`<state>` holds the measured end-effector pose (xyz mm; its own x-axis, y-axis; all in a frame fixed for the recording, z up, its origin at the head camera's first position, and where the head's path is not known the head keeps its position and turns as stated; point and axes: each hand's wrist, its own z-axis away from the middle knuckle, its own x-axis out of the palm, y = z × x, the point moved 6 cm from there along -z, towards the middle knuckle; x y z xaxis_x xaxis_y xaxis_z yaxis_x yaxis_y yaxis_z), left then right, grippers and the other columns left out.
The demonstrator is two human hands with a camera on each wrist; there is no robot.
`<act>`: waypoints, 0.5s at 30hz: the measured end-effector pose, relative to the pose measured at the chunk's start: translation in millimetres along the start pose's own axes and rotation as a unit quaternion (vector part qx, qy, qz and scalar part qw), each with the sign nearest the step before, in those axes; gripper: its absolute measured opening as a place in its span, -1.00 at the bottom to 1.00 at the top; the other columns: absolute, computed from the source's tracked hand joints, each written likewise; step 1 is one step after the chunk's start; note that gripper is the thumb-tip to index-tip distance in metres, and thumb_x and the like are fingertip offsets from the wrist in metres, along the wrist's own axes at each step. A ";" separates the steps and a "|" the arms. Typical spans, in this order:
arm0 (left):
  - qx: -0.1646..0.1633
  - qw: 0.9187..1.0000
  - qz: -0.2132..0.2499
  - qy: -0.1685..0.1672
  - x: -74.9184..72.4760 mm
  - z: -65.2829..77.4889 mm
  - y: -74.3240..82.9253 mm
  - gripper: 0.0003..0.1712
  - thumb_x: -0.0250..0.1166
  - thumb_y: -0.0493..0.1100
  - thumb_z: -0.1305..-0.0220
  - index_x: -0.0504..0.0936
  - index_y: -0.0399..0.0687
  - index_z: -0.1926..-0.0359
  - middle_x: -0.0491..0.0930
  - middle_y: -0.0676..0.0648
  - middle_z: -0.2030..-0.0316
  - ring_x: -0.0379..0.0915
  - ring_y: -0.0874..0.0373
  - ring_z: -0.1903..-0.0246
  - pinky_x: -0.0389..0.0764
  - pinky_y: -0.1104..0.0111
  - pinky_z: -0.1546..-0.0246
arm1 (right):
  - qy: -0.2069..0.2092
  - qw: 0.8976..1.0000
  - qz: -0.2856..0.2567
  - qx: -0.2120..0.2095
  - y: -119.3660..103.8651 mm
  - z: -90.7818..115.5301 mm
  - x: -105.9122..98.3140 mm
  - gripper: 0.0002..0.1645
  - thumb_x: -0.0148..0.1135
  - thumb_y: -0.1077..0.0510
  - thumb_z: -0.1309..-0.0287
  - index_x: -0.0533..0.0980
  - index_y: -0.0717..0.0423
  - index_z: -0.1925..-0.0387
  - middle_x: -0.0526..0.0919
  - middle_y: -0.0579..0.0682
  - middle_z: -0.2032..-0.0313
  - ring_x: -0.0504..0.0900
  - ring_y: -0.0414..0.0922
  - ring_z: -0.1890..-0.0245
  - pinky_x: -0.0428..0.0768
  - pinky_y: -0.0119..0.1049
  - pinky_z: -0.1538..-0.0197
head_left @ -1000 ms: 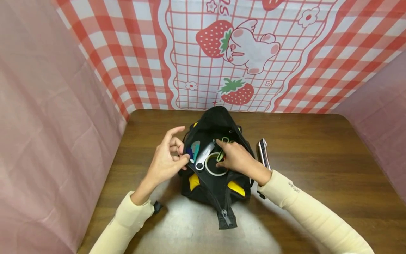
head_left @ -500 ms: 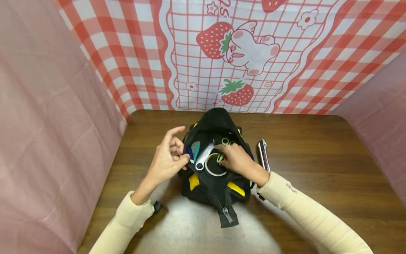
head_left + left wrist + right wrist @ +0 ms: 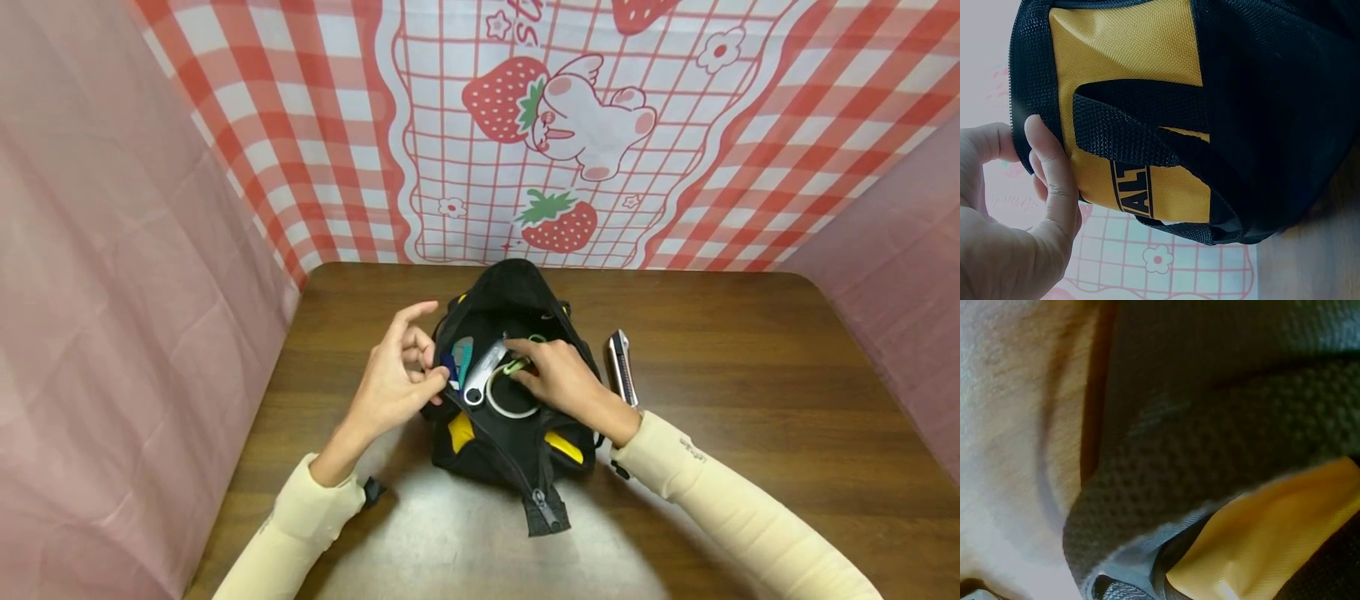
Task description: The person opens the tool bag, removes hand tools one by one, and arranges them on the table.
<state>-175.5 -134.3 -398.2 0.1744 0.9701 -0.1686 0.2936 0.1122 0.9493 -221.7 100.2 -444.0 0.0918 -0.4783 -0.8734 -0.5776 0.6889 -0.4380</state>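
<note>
In the head view, a black and yellow tool bag (image 3: 510,458) stands unzipped on the table. My left hand (image 3: 393,379) pinches the bag's left rim; the left wrist view shows its fingers on the zipped black edge (image 3: 1032,81). My right hand (image 3: 562,375) reaches inside, thumb and index finger around green-handled scissors (image 3: 516,366) whose blades are hidden. A pale ring like a tape roll (image 3: 512,412) lies beneath them. Beside it are a silver-grey tool with a round end (image 3: 483,373), a teal-grey cutter (image 3: 463,353) and a dark blue item (image 3: 450,368).
A utility knife (image 3: 622,367) lies on the wooden table (image 3: 735,400) right of the bag, close to the right forearm. The bag's zip end (image 3: 547,512) hangs toward the front. A patterned cloth (image 3: 360,167) stands behind, with pink curtains (image 3: 112,292) at the sides.
The green scissors handle by the right fingers has turned from upright to more slanted and moved slightly left. The bag's front end has shifted a little right. The left hand keeps its place.
</note>
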 end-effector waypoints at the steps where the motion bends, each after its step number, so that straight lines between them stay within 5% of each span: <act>1: 0.000 1.000 0.000 0.000 0.0 0.0 -0.7 -0.04 0.41 -0.57 -0.20 0.33 -0.13 -0.59 0.41 -0.22 0.32 0.55 0.13 0.51 0.85 0.12 0.57 | 0.005 1.000 -0.001 0.001 -0.2 0.0 -0.5 -0.41 0.56 0.24 -0.35 0.66 0.22 -0.37 0.84 0.17 0.14 0.61 -0.16 0.54 0.63 -0.22 0.42; 5: 0.001 1.000 0.000 0.000 -0.4 -0.3 -1.3 -0.04 0.40 -0.57 -0.19 0.33 -0.13 -0.59 0.41 -0.22 0.32 0.55 0.12 0.51 0.85 0.12 0.57 | 0.031 0.999 -0.012 0.018 0.3 0.3 -4.1 -0.38 0.49 0.27 -0.40 0.61 0.19 -0.44 0.81 0.14 0.23 0.35 -0.24 0.65 0.43 -0.29 0.47; 10: 0.002 1.000 0.000 0.001 -0.6 -0.3 0.0 -0.04 0.40 -0.57 -0.20 0.34 -0.11 -0.60 0.40 -0.23 0.33 0.55 0.11 0.52 0.85 0.11 0.58 | 0.072 0.997 -0.029 0.020 0.3 2.9 -8.7 -0.34 0.42 0.28 -0.46 0.54 0.12 -0.52 0.85 0.17 -0.05 0.61 -0.20 0.58 0.58 -0.23 0.41; 15: 0.003 1.000 0.000 0.000 -1.2 -0.2 -0.1 -0.03 0.40 -0.57 -0.20 0.33 -0.11 -0.60 0.40 -0.24 0.33 0.55 0.11 0.51 0.85 0.11 0.58 | 0.120 0.992 -0.036 0.000 -1.0 5.2 -14.9 -0.32 0.41 0.33 -0.46 0.52 0.12 -0.54 0.86 0.19 -0.03 0.51 -0.22 0.68 0.47 -0.25 0.47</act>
<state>-175.9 -135.4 -398.0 0.1735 0.9702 -0.1692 0.3002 0.1116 0.9473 -218.3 109.4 -431.7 -0.0630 -0.6424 -0.7637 -0.5765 0.6481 -0.4976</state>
